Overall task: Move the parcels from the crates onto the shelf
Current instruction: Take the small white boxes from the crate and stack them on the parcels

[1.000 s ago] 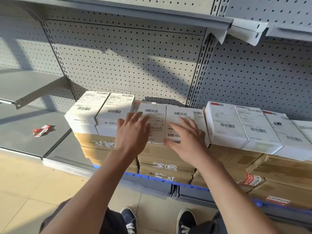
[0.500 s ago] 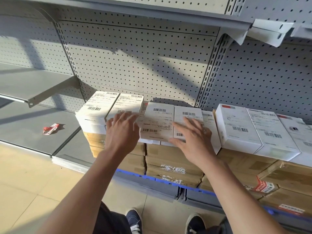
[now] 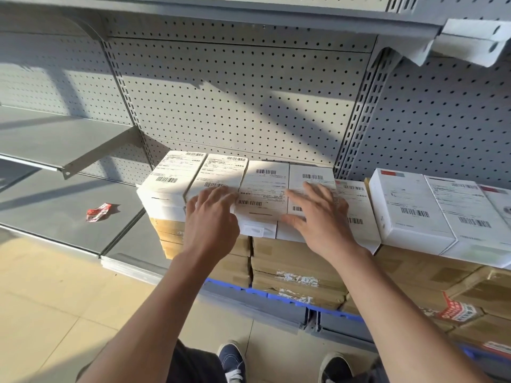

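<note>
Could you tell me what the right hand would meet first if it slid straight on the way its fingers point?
Probably the pegboard back wall: the right hand lies flat on a white parcel, fingers pointing toward it.

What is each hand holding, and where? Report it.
Nothing is gripped. The left hand and the right hand lie flat, fingers straight, on the tops of the white parcels stacked on the cardboard boxes.

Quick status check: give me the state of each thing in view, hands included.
Left hand: fingers straight, resting on white parcels.
Right hand: fingers spread, pressing a parcel.
White parcels: lying flat in a row on brown cartons.
Brown cartons: sealed, stacked.
Red wrapper: crumpled, on the lower shelf.
</note>
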The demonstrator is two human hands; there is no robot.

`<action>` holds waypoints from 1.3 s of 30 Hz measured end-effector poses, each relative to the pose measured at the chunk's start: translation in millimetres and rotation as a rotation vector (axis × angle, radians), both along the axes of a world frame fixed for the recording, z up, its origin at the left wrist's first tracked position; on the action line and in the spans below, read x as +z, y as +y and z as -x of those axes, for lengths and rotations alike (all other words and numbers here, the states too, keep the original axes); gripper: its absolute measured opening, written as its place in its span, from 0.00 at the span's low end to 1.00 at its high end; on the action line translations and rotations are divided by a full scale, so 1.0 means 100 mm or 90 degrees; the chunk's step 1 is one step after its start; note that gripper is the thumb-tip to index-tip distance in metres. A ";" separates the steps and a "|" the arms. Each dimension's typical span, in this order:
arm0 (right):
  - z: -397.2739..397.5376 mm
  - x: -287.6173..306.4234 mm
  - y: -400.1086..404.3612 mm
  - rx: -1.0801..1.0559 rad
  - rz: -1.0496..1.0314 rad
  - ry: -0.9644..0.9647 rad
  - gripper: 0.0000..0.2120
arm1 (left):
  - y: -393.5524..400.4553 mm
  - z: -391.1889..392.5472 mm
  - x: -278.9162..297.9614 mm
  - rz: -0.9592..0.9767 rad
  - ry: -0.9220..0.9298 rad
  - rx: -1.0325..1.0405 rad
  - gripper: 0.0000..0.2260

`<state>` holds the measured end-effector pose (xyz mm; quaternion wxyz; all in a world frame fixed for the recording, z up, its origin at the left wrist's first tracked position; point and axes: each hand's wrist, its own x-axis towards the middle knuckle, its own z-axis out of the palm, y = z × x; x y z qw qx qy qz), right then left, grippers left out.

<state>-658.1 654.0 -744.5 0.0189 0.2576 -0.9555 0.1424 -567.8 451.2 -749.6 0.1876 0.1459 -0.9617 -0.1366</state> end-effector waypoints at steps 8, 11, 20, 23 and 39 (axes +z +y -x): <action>0.03 -0.04 -0.06 -0.002 -0.014 0.016 0.30 | 0.00 0.01 -0.02 0.006 0.006 0.002 0.21; 0.04 -0.07 -0.06 0.001 -0.030 0.026 0.30 | -0.01 0.01 -0.03 0.004 0.010 -0.001 0.20; -0.05 -0.01 -0.01 0.014 -0.019 0.034 0.30 | 0.13 0.01 -0.03 0.046 0.034 -0.040 0.16; -0.13 0.02 0.08 0.017 -0.016 0.028 0.29 | 0.33 -0.01 -0.03 0.082 0.023 -0.086 0.17; -1.03 0.45 1.16 -0.132 0.028 -0.005 0.23 | 1.38 -0.32 0.30 0.126 -0.053 -0.274 0.22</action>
